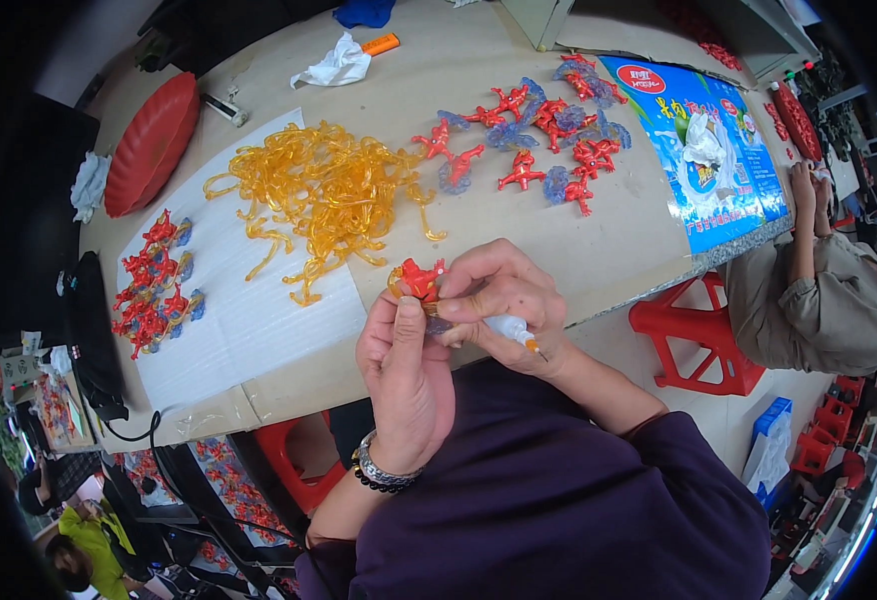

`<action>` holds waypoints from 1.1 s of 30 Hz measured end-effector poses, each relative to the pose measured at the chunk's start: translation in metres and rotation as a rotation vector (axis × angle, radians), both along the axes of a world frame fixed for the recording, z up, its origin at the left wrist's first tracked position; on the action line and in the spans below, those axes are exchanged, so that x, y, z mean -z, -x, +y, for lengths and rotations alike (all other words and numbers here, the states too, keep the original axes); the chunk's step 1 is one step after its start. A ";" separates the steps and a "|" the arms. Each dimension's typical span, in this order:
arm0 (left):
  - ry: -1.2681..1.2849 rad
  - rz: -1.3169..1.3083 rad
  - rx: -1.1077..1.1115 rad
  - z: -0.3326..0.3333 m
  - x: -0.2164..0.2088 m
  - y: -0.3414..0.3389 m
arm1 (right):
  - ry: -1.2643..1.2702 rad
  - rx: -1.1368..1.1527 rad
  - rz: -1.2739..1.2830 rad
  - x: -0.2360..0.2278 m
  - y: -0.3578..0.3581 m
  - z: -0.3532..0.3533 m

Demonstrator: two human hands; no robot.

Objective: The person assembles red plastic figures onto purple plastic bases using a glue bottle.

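Over the near edge of the table, my left hand (pixel 407 375) and my right hand (pixel 519 300) meet around a small red plastic figurine (pixel 420 279). Left thumb and fingers pinch it from below, with a translucent yellow part against it. Right fingertips press its other side, and a white squeeze tube (pixel 511 328) with an orange tip is tucked in that same hand. Beyond my hands lies a tangled pile of translucent yellow curved pieces (pixel 319 190). Several red figurines on purple translucent bases (pixel 521 172) stand to the right. At left, more red figurines (pixel 159 285) with yellow and purple parts sit grouped.
A white sheet (pixel 194 375) lies under the pile. Farther off are a red basin (pixel 152 145), crumpled tissue (pixel 337 65) and an orange-handled tool (pixel 381 44). A blue printed sheet (pixel 694 215) covers the right side. Another person (pixel 819 300) sits beyond a red stool (pixel 699 345).
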State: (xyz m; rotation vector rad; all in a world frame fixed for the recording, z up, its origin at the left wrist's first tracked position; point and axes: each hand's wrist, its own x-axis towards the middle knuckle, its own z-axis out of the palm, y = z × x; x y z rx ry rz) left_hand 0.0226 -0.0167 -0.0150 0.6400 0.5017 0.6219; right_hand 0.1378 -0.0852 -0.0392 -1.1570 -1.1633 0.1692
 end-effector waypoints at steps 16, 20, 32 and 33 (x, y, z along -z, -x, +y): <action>0.465 0.023 0.124 0.015 -0.001 0.007 | 0.220 -0.086 0.173 -0.006 -0.005 0.003; 0.558 -0.033 0.175 0.017 0.001 0.010 | 0.191 -0.108 0.042 -0.006 -0.010 0.005; 0.700 -0.054 0.226 0.017 -0.001 0.008 | 0.166 -0.144 -0.049 -0.011 -0.016 0.004; 0.700 -0.053 0.228 0.016 0.000 0.008 | 0.167 -0.151 -0.053 -0.011 -0.017 0.004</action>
